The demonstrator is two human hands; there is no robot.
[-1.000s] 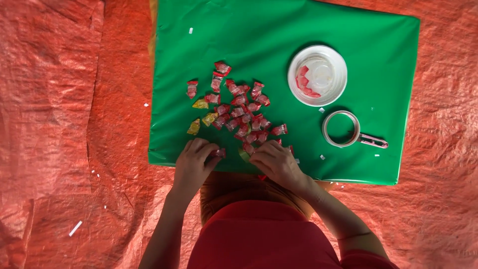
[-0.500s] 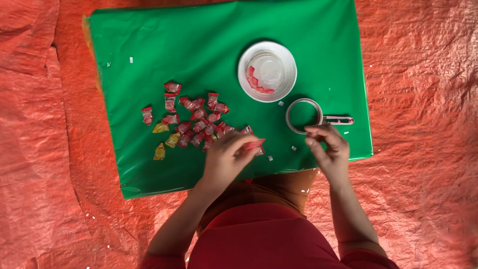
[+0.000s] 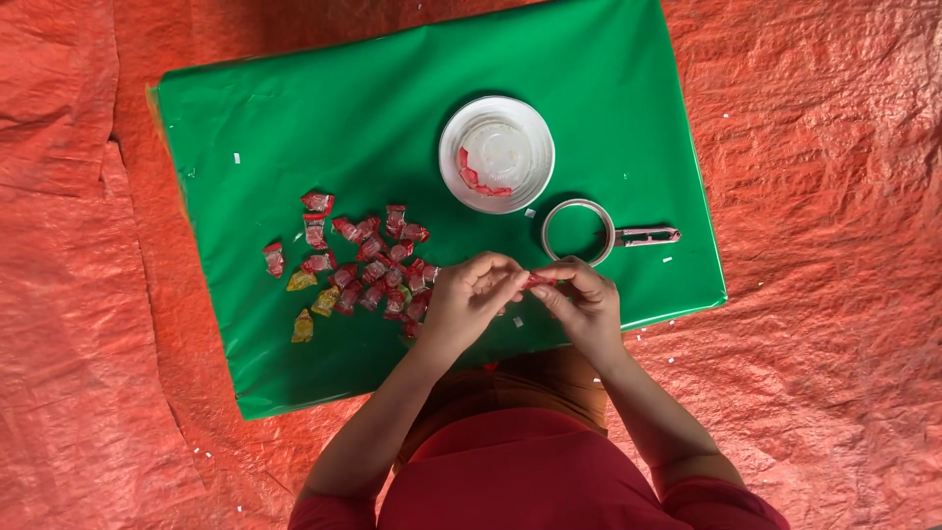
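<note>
Red wrapping shows between both hands: the left hand (image 3: 469, 294) and right hand (image 3: 585, 302) meet at the lower centre of the frame, each pinching an end of one small wrapped candy (image 3: 538, 282), apparently to pull it open. The candy pile (image 3: 358, 260) lies to their left on the green sheet (image 3: 294, 118); a white bowl (image 3: 497, 154) holding red scraps sits above. The candy itself is mostly hidden by fingertips.

Single head cam, I'm looking straight down from above my lap. Green mat (image 3: 412, 128) is filling frame centre, orange tarp (image 3: 824, 147) is surrounding it, my torso is sitting at bottom edge. Moderate distance.
</note>
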